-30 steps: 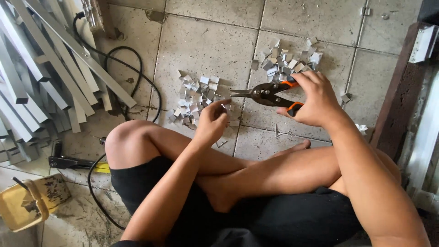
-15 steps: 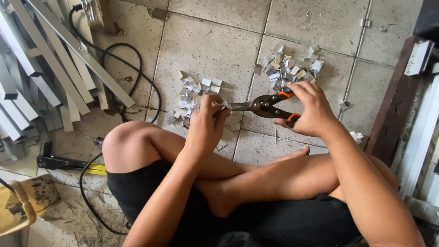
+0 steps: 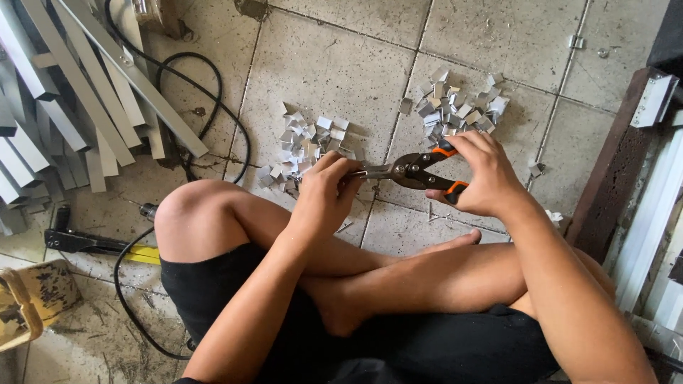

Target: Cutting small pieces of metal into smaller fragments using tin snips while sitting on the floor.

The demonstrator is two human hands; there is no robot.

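I sit cross-legged on a tiled floor. My right hand (image 3: 478,176) grips the orange-and-black handles of metal snips (image 3: 411,171), whose jaws point left. My left hand (image 3: 324,195) pinches a small metal piece right at the tips of the jaws; the piece is mostly hidden by my fingers. Just beyond my left hand lies a pile of small cut metal pieces (image 3: 306,146). A second pile of the same pieces (image 3: 459,103) lies on the floor past my right hand.
Long grey metal channel strips (image 3: 78,99) lie stacked at the left. A black cable (image 3: 213,114) loops across the tiles. A black and yellow tool (image 3: 92,244) lies by my left knee, with a yellowish bucket (image 3: 28,302) at bottom left. White framing (image 3: 654,206) stands at the right.
My left hand rose from my knee to the snips' tips and now pinches a piece there. My right hand with the snips shifted slightly left and nearer.
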